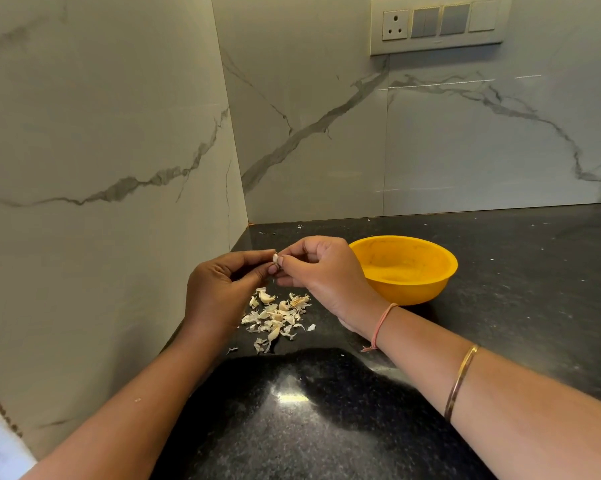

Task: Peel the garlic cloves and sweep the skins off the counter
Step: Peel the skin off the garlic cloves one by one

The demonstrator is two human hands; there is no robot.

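While both hands are raised above the dark speckled counter (326, 427) near its back left corner, they meet on a single garlic clove (275, 258). The left hand (219, 289) curls its fingers and thumb toward the clove from the left, and the right hand (321, 268) pinches it from the right with thumb and forefinger, its other fingers folded under. The clove shows only as a small pale tip between the fingertips, so how much skin remains on it cannot be told.

Directly below the hands, on the counter close to the left wall, lies a loose pile of garlic skins (274, 317), with a few pale cloves or clove pieces mixed in. A few stray flakes sit apart from it toward the front edge and by the back wall.

Just right of the right hand stands a yellow bowl (409, 268), upright, well back from the front edge. On the right forearm are a thin pink thread (382, 327) at the wrist and a gold bangle (461, 381) further up.
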